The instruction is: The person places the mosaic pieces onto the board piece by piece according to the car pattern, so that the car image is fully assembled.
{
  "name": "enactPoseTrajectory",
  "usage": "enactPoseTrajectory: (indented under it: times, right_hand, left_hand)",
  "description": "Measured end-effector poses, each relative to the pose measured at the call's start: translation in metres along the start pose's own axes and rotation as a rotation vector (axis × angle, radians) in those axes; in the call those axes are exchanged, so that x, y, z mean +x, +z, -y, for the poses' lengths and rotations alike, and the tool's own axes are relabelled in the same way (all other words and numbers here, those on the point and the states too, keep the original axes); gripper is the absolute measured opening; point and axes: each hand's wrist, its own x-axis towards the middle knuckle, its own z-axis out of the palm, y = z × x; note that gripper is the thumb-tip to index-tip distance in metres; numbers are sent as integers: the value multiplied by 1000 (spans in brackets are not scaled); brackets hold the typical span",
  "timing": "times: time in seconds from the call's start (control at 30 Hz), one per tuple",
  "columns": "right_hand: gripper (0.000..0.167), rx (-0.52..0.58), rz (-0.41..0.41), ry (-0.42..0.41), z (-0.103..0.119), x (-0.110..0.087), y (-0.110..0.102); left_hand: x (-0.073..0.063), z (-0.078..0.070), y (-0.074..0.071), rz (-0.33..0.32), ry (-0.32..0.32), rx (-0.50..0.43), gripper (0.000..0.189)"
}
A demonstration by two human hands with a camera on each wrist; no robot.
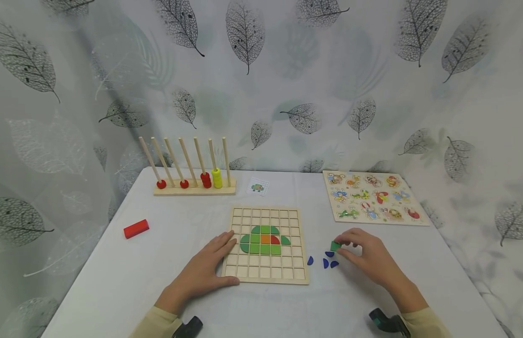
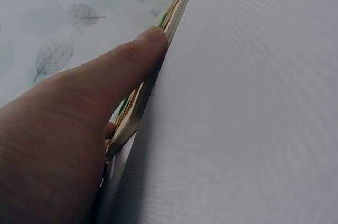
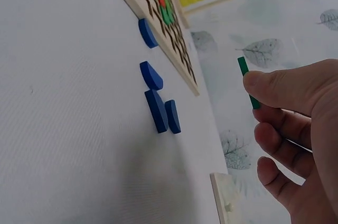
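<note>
A wooden grid board lies mid-table. Green tiles, an orange square and a red rounded piece fill its middle cells. My left hand rests at the board's lower left corner, fingers extended over the left side and thumb along the front edge; the left wrist view shows the thumb on the rim. Right of the board, my right hand pinches a green square tile between thumb and fingers. Below it, several blue half-round pieces lie on the cloth.
A peg stand with red and yellow beads stands at the back left. Beside it lies a small picture card. An insect puzzle board lies at the back right, and a red block at the left.
</note>
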Motion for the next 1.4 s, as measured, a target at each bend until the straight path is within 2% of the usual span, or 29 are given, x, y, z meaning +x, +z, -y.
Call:
enactPoseTrajectory:
  times: [0.33,0.7,0.97,1.4]
  right_hand:
    - [29,25,-7,-30,14,12,1]
    - [31,63,2,-88,23,23,7]
    - [29,102,11,-133,30,30,11]
    - [28,142,48,-145,40,39,24]
  left_hand:
    - [0,1,2,-10,-5,5,106]
    - [0,2,2,-1,-1,7,108]
    - [1,4,4,18,-22,-6,109]
    - [2,1,1,12,-12,-1,107]
